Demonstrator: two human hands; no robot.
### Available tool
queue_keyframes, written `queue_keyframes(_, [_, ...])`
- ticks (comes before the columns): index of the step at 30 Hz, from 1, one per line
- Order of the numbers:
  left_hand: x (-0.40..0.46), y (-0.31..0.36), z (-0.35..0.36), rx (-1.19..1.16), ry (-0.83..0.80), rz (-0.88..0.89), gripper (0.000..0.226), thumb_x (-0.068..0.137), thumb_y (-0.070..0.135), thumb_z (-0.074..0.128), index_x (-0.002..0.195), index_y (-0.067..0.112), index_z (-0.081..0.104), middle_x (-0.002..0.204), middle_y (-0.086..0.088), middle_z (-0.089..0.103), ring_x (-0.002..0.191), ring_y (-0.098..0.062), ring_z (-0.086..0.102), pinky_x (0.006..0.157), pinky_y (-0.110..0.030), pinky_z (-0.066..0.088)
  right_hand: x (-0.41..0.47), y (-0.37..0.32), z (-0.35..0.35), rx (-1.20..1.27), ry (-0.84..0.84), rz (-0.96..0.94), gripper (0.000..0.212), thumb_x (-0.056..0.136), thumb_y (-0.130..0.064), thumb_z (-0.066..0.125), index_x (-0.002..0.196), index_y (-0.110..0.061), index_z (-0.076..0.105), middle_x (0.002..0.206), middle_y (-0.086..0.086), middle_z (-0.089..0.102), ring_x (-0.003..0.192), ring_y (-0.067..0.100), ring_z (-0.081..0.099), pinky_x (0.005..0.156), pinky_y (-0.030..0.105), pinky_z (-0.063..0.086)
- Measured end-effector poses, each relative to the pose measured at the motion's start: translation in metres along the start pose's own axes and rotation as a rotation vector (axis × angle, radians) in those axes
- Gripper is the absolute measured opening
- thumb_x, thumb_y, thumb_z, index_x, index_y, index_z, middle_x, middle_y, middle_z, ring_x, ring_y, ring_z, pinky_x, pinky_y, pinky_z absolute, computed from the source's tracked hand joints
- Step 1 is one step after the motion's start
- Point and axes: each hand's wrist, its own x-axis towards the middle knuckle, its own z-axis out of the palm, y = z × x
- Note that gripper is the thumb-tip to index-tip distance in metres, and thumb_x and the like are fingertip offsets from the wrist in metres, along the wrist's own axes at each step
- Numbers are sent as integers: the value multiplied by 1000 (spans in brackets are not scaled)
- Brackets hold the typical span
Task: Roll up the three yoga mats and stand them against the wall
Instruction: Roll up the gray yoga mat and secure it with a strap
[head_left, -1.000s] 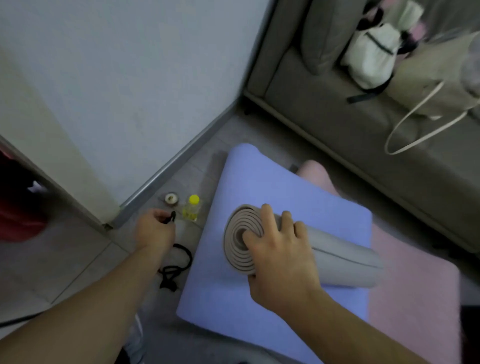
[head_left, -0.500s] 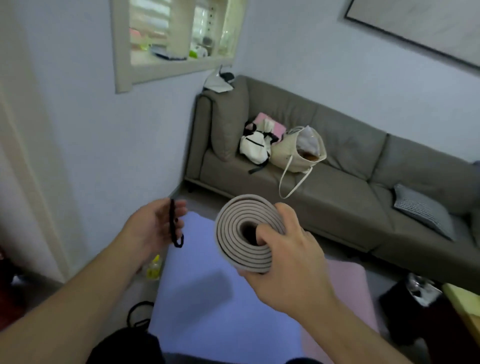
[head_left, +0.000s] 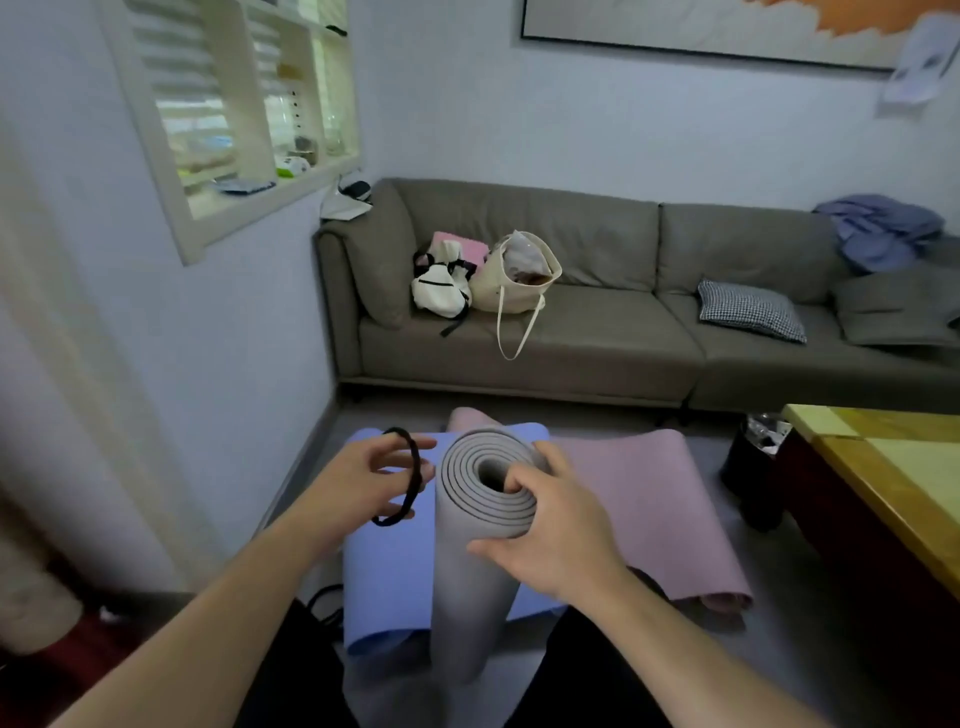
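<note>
A pale-walled room fills the frame, with a long grey-brown sofa (head_left: 571, 332) across the middle and a white-framed interior window (head_left: 244, 114) at upper left. Compared with half a second ago, the view has lifted, showing more sofa and a framed picture (head_left: 701, 26) at the top edge, and the rolled grey yoga mat (head_left: 475, 545) now stands more upright at lower centre, its spiral end facing the camera. The right hand (head_left: 556, 525) grips that top end, fingertips hooked into the hollow core and thumb pressed against the outer wrap. The left hand (head_left: 363, 480), just left of the roll, has its fingers spread inside a black elastic loop (head_left: 410, 480), stretching it open. Beneath the roll, a flat blue yoga mat (head_left: 389, 571) lies on the floor, and a flat pink yoga mat (head_left: 649, 499) lies beside it to the right. On the sofa sit a white backpack (head_left: 441, 291), a cream tote bag (head_left: 514, 280) and a checked cushion (head_left: 748, 309). A yellow-topped desk (head_left: 883, 467) occupies the right edge, with a black bin (head_left: 753, 467) beside it.
</note>
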Motion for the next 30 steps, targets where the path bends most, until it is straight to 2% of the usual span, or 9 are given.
queue_keyframes(8, [10, -40, 6, 3, -157, -191, 41, 95, 18, 77, 135, 26, 67, 125, -2, 74, 113, -21, 73, 82, -53, 64, -5, 32, 55, 74, -134, 130, 62, 53, -68, 90, 86, -36, 48, 127, -28, 31, 100, 10, 60, 86, 34, 53])
queue_keyframes(12, [18, -52, 19, 60, -182, -176, 40, 95, 9, 75, 131, 25, 69, 128, 6, 72, 116, -16, 70, 83, -50, 65, 4, 41, 82, 54, -182, 127, 61, 60, -62, 91, 94, -38, 47, 146, -26, 26, 105, 17, 62, 87, 33, 51])
queue_keyframes(15, [25, -64, 24, 109, -178, -150, 42, 93, 4, 71, 128, 28, 69, 124, 11, 73, 112, -14, 71, 86, -50, 64, 14, 48, 98, 81, -183, 113, 59, 64, -52, 94, 97, -39, 47, 148, -23, 25, 109, 20, 61, 88, 35, 52])
queue_keyframes(17, [29, -71, 27, 149, -158, -143, 43, 91, 6, 74, 127, 29, 66, 121, 11, 73, 108, -15, 73, 88, -44, 64, 21, 52, 111, 102, -164, 91, 59, 64, -46, 96, 103, -38, 53, 143, -21, 30, 108, 20, 62, 89, 38, 55])
queue_keyframes(21, [42, -82, 29, 162, -88, -97, 47, 86, 9, 83, 115, 38, 61, 121, 20, 67, 107, -3, 69, 75, -18, 58, 34, 58, 135, 127, -83, 48, 58, 63, -44, 91, 110, -36, 59, 125, -21, 38, 93, 16, 60, 77, 40, 59])
queue_keyframes(23, [54, -85, 25, 151, -38, -100, 57, 84, 10, 86, 123, 37, 54, 125, 25, 58, 106, 3, 64, 70, -15, 57, 47, 62, 141, 124, -52, 16, 56, 64, -45, 87, 112, -36, 58, 126, -19, 39, 94, 18, 60, 75, 41, 58])
queue_keyframes(26, [72, -87, 19, 152, -22, -109, 80, 82, 12, 89, 147, 31, 45, 140, 19, 53, 115, 1, 58, 69, -13, 56, 65, 68, 144, 137, -17, -25, 50, 70, -46, 78, 114, -33, 58, 129, -15, 41, 95, 19, 60, 71, 42, 58])
queue_keyframes(28, [82, -88, 18, 315, -71, -117, 102, 79, 19, 91, 162, 29, 32, 154, 17, 44, 130, -1, 51, 81, -13, 54, 74, 71, 150, 145, -22, -28, 50, 70, -53, 68, 115, -33, 59, 134, -13, 41, 97, 20, 60, 72, 42, 58])
queue_keyframes(30, [93, -88, 20, 504, -156, -144, 119, 78, 19, 87, 168, 31, 11, 159, 14, 34, 128, 1, 50, 85, -14, 52, 80, 74, 156, 140, -29, -8, 52, 68, -57, 64, 115, -34, 60, 138, -14, 39, 98, 20, 60, 74, 40, 58])
